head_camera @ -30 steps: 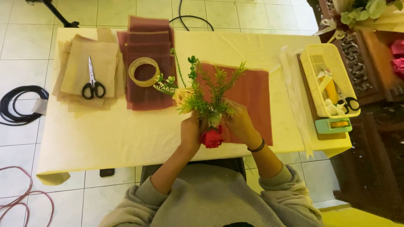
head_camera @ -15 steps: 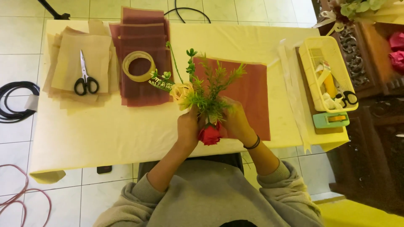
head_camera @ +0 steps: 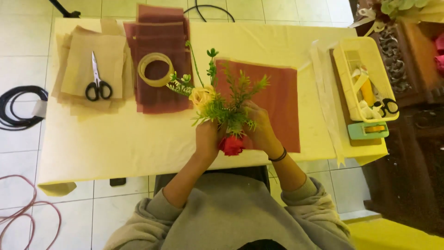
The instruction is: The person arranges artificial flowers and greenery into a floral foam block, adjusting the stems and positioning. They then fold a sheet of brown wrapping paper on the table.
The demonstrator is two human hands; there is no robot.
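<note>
Both my hands hold a small bunch of artificial flowers over the near edge of the table (head_camera: 115, 148). My left hand (head_camera: 206, 139) grips the bunch from the left and my right hand (head_camera: 260, 127) from the right. The bunch has a red rose (head_camera: 231, 145) pointing towards me, green fern sprigs (head_camera: 231, 104) fanning away, and a pale yellow rose (head_camera: 200, 96) on the left. A dark red wrapping sheet (head_camera: 277, 99) lies under the bunch.
A roll of clear tape (head_camera: 156, 69) rests on a stack of dark red sheets (head_camera: 159, 46). Black scissors (head_camera: 96, 79) lie on beige sheets (head_camera: 88, 60) at the left. A yellow basket (head_camera: 344, 78) of tools and a green tape dispenser (head_camera: 367, 130) stand at the right.
The bunch and both hands stay in about the same place on the table; the view has shifted slightly. My grip on the bunch is unchanged.
</note>
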